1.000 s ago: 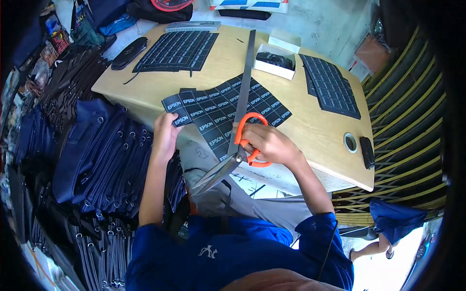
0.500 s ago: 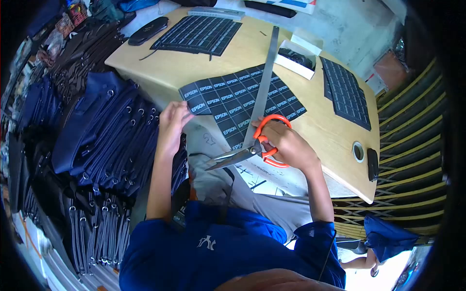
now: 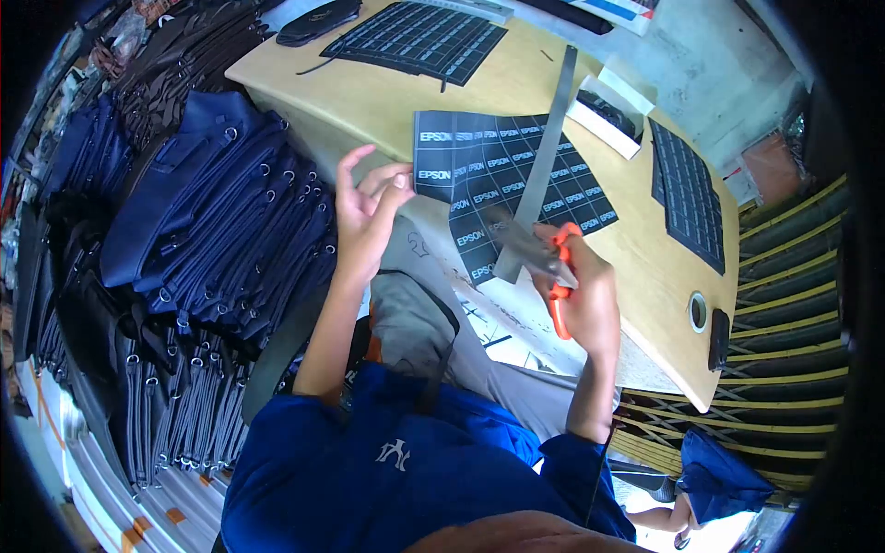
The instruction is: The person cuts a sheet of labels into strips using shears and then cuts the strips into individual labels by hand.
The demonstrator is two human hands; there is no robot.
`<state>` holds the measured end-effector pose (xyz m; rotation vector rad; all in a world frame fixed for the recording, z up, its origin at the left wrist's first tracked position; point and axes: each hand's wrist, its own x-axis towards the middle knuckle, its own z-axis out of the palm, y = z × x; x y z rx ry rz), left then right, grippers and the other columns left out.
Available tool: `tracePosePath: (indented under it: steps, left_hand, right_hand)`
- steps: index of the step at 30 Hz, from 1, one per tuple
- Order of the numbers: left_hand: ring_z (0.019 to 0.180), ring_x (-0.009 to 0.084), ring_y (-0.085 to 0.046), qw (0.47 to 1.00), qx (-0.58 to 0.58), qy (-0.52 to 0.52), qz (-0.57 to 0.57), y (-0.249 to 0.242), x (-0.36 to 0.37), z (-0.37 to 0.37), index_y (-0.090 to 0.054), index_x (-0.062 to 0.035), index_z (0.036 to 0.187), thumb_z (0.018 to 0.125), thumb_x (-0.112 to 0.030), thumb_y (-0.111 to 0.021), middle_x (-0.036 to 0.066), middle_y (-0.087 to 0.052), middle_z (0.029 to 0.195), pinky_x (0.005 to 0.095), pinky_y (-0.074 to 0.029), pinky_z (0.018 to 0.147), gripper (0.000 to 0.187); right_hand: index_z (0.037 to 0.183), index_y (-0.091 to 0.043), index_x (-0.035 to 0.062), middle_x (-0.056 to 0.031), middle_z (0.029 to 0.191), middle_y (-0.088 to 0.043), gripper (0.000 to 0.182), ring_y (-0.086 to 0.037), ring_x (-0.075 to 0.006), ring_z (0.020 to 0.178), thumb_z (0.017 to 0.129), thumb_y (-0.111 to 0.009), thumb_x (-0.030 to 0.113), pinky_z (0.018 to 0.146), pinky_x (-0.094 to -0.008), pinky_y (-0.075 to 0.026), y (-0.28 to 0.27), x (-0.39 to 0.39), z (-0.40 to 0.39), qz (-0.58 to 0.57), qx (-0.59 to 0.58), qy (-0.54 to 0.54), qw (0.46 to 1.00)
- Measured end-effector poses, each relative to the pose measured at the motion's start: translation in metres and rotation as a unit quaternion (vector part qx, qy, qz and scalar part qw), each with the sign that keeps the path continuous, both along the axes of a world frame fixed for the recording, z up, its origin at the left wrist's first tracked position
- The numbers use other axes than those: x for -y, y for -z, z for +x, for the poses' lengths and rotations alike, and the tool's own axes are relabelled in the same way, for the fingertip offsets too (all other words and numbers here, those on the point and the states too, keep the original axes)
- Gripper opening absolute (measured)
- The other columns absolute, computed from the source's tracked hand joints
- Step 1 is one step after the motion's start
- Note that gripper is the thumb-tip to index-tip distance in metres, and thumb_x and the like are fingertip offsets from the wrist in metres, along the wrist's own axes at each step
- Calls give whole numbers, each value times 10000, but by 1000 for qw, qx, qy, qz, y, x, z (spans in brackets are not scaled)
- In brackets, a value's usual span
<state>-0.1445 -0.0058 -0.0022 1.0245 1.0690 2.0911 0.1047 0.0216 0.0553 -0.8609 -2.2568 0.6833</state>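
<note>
A black sheet printed with rows of EPSON labels (image 3: 489, 194) hangs partly over the table's near edge, its left side bent up. My left hand (image 3: 369, 207) pinches that left edge between thumb and fingers, with the index finger raised. My right hand (image 3: 592, 300) is closed round orange-handled scissors (image 3: 560, 300). The scissor blades are smeared by motion and point up and left over the sheet. Under them, a long metal ruler (image 3: 550, 152) lies across the sheet, its near end close to my right fingers.
More printed sheets (image 3: 419, 41) lie at the back of the wooden table (image 3: 636, 267), and others (image 3: 687, 194) on the right. A white box (image 3: 604, 129), a tape roll (image 3: 698, 311) and a dark object (image 3: 719, 339) also rest there. Navy bags (image 3: 221, 212) are piled left.
The scissors have swung up from pointing left below the sheet to above it. My left hand has lifted the sheet's left edge and bent it upward. The whole view has shifted.
</note>
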Motion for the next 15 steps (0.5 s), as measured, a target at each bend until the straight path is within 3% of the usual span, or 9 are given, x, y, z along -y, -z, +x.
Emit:
tracePosePath:
  steps: [2,3,4,6,7,8,10,11,15]
  left_hand:
    - [957,155,-581,989,73,90,-97,2,1,-3,-311,-6,1278,851,-51,-639,158,-588,1041,259,-463,848,540]
    - [967,157,-577,988,43,117,-92,1,2,0,-295,3,1284,843,-62,-654,141,-588,1052,267,-462,853,573]
    - [962,139,-576,991,25,110,-74,-1,1,8,-342,19,1253,835,-64,-668,119,-604,1031,254,-463,832,536]
    - [925,100,-573,983,-41,142,-109,8,-2,6,-439,22,1179,833,-53,-669,82,-620,997,227,-462,774,422]
    - [925,100,-573,982,-38,144,-113,11,-5,8,-439,22,1179,833,-53,-669,82,-620,997,227,-462,774,422]
    - [871,85,-577,988,-18,112,-101,12,-8,13,-491,18,1114,845,-55,-654,65,-625,951,218,-460,728,323]
    - [817,70,-581,993,5,76,-88,11,-9,13,-542,14,1049,857,-58,-640,48,-629,906,208,-458,683,227]
    - [763,70,-583,989,31,93,-108,7,-5,11,-564,10,1007,874,-69,-620,37,-626,870,208,-457,649,164]
    - [632,83,-592,979,75,88,-166,3,5,3,-600,4,918,914,-140,-577,20,-613,770,205,-462,571,146]
  right_hand:
    - [987,-550,-48,-149,791,-630,295,-655,-230,658,739,-694,22,596,-326,-496,-3,13,-6,-66,-70,77,992]
    - [946,-554,-45,-122,745,-637,255,-637,-155,585,781,-702,81,540,-286,-483,-2,18,-10,-121,-138,54,982]
    - [946,-554,-45,-122,745,-637,255,-637,-155,585,781,-702,81,540,-286,-483,-9,22,-12,-126,-137,56,981]
    - [756,-401,7,-226,893,-634,305,-663,-202,593,863,-614,197,444,-232,-478,-27,30,-16,-316,-107,-9,943]
    - [780,-427,-7,-202,841,-636,345,-614,-164,480,857,-622,267,352,-212,-416,-19,29,-20,-324,-150,-29,934]
    - [780,-427,-7,-202,841,-636,345,-614,-164,480,857,-622,267,352,-212,-416,-13,28,-21,-327,-148,-28,933]
    - [843,-519,2,-71,732,-580,248,-520,-77,567,797,-714,149,536,-223,-401,-4,25,-20,-320,-59,-37,945]
    - [843,-525,8,-24,674,-519,266,-441,-60,569,796,-721,183,541,-216,-363,5,28,-22,-322,-110,-53,939]
    - [862,-543,10,6,649,-487,254,-431,-62,556,821,-696,210,522,-227,-340,9,33,-23,-343,-86,-122,927]
